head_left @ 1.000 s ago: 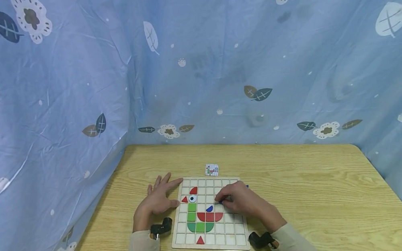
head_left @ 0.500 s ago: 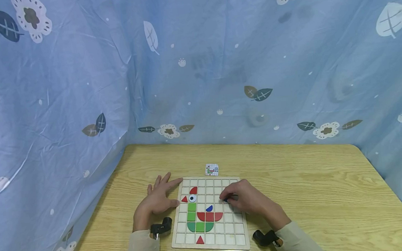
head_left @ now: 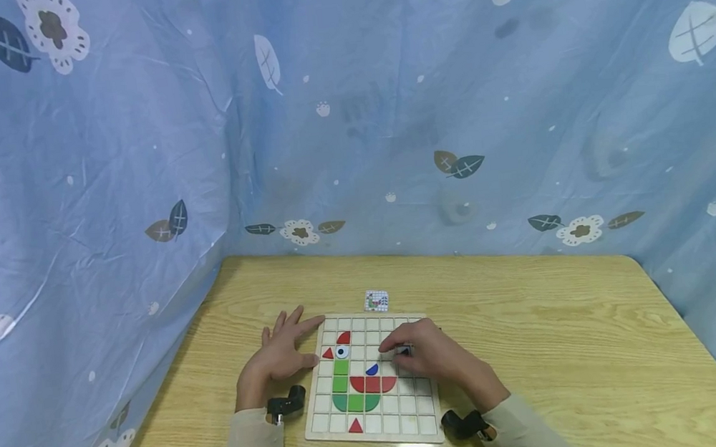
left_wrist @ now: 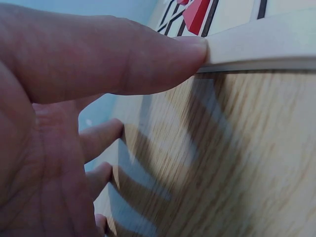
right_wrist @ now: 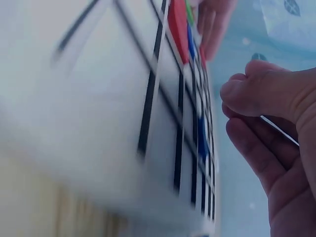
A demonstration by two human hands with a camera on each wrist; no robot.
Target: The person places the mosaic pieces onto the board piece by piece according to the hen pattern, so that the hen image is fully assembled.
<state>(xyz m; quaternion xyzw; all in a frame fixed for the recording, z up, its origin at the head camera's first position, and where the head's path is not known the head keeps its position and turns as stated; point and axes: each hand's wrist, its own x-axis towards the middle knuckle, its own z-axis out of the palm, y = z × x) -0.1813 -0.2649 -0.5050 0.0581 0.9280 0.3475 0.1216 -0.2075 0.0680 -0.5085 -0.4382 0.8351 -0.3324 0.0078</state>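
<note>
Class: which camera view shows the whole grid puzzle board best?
The head view: the grid puzzle board lies whole on the table, with its coloured pieces between both hands. The left wrist view shows only its edge against the left hand's thumb; the right wrist view shows a blurred, steeply slanted stretch of grid lines.

The grid board (head_left: 373, 380) lies on the table (head_left: 537, 336), a small card (head_left: 376, 300) just behind it, the left hand (head_left: 280, 357) at its left edge, the right hand (head_left: 425, 354) over its right half.
</note>
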